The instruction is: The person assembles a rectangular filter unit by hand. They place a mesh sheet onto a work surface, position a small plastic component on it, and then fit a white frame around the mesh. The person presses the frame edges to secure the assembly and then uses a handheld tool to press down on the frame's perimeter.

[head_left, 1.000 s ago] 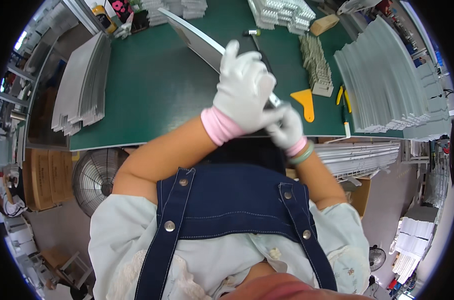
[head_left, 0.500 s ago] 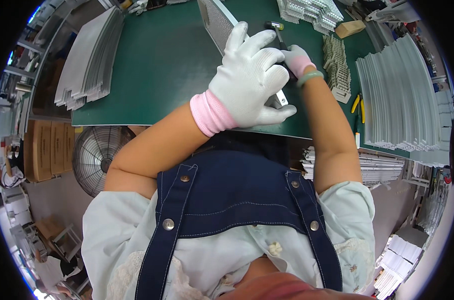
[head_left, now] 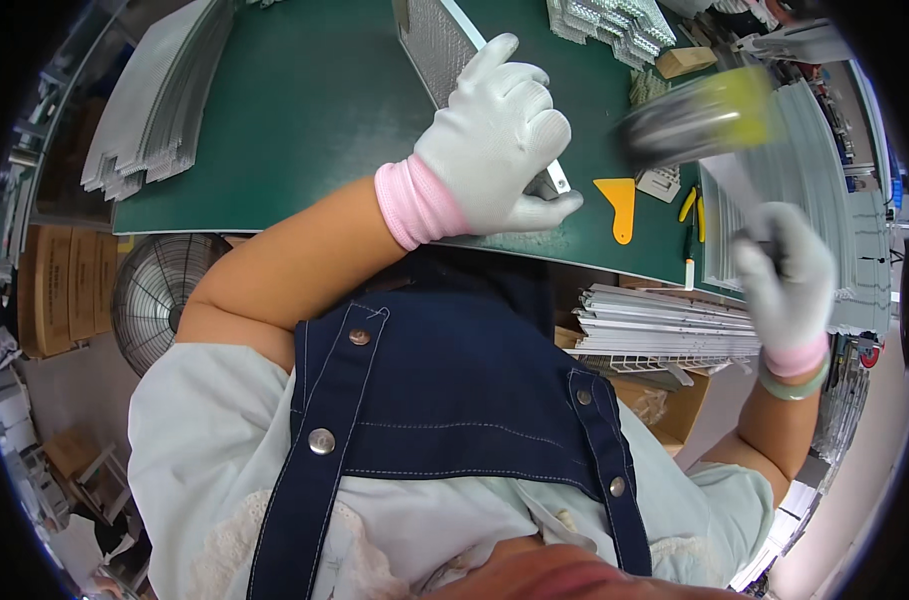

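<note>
My gloved left hand (head_left: pixel 499 150) is closed around a thin panel (head_left: pixel 436 50) with a silvery mesh face and a white metal frame, which stands on edge on the green table. Its fingers hide the panel's middle. Over to the right, my gloved right hand (head_left: pixel 789 270) grips a mallet (head_left: pixel 699 117) by its handle. The mallet is raised above the table, and its black and yellow-green head is smeared by motion. Below that head lie a yellow scraper (head_left: pixel 617 208) and yellow-handled pliers (head_left: pixel 692 208).
Stacks of silvery mesh sheets stand at the left (head_left: pixel 154 100) and right (head_left: pixel 809 190) of the table. Farther back are a wooden block (head_left: pixel 686 62) and more mesh pieces (head_left: pixel 609 28). White strips (head_left: pixel 664 330) lie under the table edge; a fan (head_left: pixel 164 290) stands left.
My right hand has swung from the table beside the panel out to the right, lifting the mallet. The yellow scraper has come into sight. My left hand keeps its hold on the panel.
</note>
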A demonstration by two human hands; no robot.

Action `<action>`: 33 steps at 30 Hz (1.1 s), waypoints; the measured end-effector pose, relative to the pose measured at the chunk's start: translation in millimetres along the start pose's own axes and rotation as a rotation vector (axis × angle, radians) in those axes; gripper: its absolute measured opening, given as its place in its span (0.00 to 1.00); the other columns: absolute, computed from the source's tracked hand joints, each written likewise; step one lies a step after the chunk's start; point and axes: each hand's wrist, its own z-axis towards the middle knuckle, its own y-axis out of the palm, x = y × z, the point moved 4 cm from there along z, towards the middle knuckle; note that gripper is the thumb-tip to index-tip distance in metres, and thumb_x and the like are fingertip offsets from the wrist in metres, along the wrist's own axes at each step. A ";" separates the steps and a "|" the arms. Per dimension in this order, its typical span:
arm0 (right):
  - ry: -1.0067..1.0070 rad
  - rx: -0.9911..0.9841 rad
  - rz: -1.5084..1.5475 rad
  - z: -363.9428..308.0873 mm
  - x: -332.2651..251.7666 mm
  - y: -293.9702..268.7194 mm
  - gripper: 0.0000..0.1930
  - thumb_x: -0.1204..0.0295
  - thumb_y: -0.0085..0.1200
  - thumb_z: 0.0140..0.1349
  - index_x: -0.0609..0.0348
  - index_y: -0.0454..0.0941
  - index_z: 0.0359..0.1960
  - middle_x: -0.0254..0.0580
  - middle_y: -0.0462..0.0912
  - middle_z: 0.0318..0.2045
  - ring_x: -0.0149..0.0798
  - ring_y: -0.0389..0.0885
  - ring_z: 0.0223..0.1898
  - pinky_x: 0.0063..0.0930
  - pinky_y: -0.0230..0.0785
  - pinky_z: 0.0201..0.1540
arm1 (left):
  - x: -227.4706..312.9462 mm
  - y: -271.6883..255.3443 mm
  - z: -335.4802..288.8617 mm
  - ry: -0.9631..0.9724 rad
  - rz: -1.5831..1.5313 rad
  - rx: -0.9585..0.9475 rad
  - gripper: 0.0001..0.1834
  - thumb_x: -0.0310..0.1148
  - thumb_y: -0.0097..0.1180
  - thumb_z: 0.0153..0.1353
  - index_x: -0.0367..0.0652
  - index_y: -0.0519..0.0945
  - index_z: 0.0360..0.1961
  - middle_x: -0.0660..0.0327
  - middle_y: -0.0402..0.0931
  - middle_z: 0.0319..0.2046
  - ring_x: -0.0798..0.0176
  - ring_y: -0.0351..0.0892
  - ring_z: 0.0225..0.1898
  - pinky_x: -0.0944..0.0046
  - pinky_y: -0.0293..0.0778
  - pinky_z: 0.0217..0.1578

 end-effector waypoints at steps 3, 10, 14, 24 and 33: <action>-0.007 0.064 -0.061 -3.1 -5.2 -4.5 0.06 0.73 0.58 0.61 0.60 0.73 0.31 0.35 0.72 0.19 0.28 0.68 0.19 0.21 0.62 0.25 | -0.3 -0.7 3.1 -0.009 -0.015 -0.013 0.22 0.44 0.70 0.38 0.42 0.78 0.30 0.56 0.74 0.30 0.46 0.76 0.45 0.35 0.58 0.62; 0.045 -0.005 -0.069 -1.3 -9.5 -0.7 0.09 0.70 0.61 0.58 0.59 0.73 0.29 0.41 0.74 0.19 0.41 0.75 0.20 0.30 0.65 0.24 | -1.2 2.5 -2.4 -0.013 -0.033 -0.034 0.20 0.44 0.69 0.39 0.45 0.78 0.29 0.56 0.73 0.28 0.47 0.77 0.43 0.36 0.59 0.62; -0.208 -0.171 -0.457 -4.9 -3.6 29.7 0.08 0.73 0.61 0.57 0.60 0.73 0.26 0.42 0.71 0.18 0.38 0.68 0.17 0.28 0.64 0.24 | -2.3 3.8 2.2 -0.006 -0.054 -0.005 0.20 0.45 0.69 0.38 0.46 0.78 0.29 0.56 0.73 0.28 0.48 0.77 0.43 0.36 0.59 0.62; 0.234 -0.173 0.174 -13.2 57.0 87.4 0.13 0.65 0.59 0.62 0.63 0.75 0.39 0.41 0.76 0.21 0.31 0.75 0.22 0.27 0.68 0.27 | -7.4 -0.2 -0.6 0.046 -0.090 0.069 0.19 0.44 0.68 0.39 0.43 0.75 0.26 0.56 0.70 0.26 0.49 0.74 0.38 0.33 0.58 0.59; 0.210 0.084 0.184 35.3 134.6 175.4 0.14 0.63 0.54 0.64 0.63 0.80 0.39 0.49 0.83 0.38 0.48 0.81 0.43 0.37 0.71 0.50 | -2.1 24.2 20.7 0.098 -0.137 0.022 0.20 0.44 0.68 0.39 0.42 0.72 0.23 0.54 0.69 0.27 0.47 0.72 0.38 0.31 0.55 0.62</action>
